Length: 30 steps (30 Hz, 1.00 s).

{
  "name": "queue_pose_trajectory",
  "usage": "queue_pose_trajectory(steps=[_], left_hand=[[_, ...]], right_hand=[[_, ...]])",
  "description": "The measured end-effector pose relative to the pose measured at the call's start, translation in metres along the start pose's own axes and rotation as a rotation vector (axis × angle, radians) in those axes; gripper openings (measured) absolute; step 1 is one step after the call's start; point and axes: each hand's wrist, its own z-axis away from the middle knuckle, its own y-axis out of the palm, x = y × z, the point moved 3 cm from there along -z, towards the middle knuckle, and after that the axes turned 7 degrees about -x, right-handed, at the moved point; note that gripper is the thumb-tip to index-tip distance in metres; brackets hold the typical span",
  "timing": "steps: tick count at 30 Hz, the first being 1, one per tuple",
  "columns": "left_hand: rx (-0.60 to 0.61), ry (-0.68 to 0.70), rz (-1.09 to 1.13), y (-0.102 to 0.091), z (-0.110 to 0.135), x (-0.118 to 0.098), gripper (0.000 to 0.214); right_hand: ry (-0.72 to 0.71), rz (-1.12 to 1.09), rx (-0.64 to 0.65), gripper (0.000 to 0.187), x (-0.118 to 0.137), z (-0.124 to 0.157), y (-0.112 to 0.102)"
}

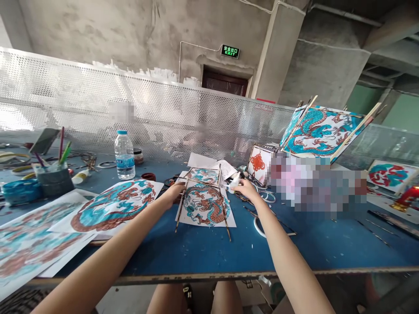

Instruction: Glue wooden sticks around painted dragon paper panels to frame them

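Note:
In front of me a frame of thin dark-marked sticks (228, 222) lies on the blue table, with a dragon painting (204, 203) in blue and brown on white paper. A second painted panel (203, 175) joins it at the far side. At the frame's left edge is my left hand (176, 193), its fingers closed around the stick there, partly hidden. Just off the right edge, my right hand (247, 189) grips a small white bottle (234, 182); its details are too small to read.
Dragon paintings (114, 205) lie on the left, near a water bottle (125, 157) and a brush pot (54, 179). Tape rolls (259, 227) and loose sticks (373, 232) lie to the right. A large painted lantern (322, 131) stands at the back right. Behind runs a perforated metal screen (157, 117).

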Motion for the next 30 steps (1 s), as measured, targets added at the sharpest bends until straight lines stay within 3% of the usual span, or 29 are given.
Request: queue_pose_trajectory(steps=[2, 4, 6, 8, 11, 13, 17, 20, 25, 30], left_hand=[[-0.055, 0.033, -0.079, -0.003, 0.003, -0.002, 0.043], [-0.099, 0.088, -0.176, -0.004, 0.004, -0.003, 0.050], [-0.097, 0.147, -0.256, -0.004, 0.005, -0.004, 0.053], [-0.070, 0.183, -0.291, -0.002, 0.004, -0.003, 0.052], [-0.073, 0.190, -0.307, -0.001, 0.002, -0.002, 0.046], [-0.088, 0.192, -0.319, -0.002, 0.001, -0.001, 0.044], [-0.095, 0.244, -0.383, -0.003, -0.001, 0.000, 0.048], [-0.083, 0.274, -0.419, -0.002, -0.004, 0.003, 0.052], [-0.053, 0.351, -0.447, 0.000, -0.012, 0.009, 0.056], [-0.061, 0.424, -0.465, 0.002, -0.012, 0.010, 0.058]], right_hand=[[-0.009, -0.211, -0.177, 0.037, 0.010, 0.001, -0.007], [-0.025, -0.422, -0.275, 0.041, 0.021, 0.004, -0.009], [-0.010, -0.558, -0.251, 0.041, 0.031, 0.007, -0.005], [0.028, -0.609, -0.136, 0.039, 0.037, 0.011, 0.005], [0.059, -0.552, 0.074, 0.036, 0.043, 0.019, 0.023], [-0.001, -0.394, 0.138, 0.035, 0.048, 0.025, 0.032], [-0.220, 0.002, 0.032, 0.040, 0.064, 0.040, 0.037], [-0.307, 0.134, 0.006, 0.038, 0.076, 0.048, 0.039], [-0.421, 0.122, -0.067, 0.029, 0.090, 0.051, 0.036], [-0.344, -0.150, 0.070, 0.036, 0.093, 0.055, 0.044]])
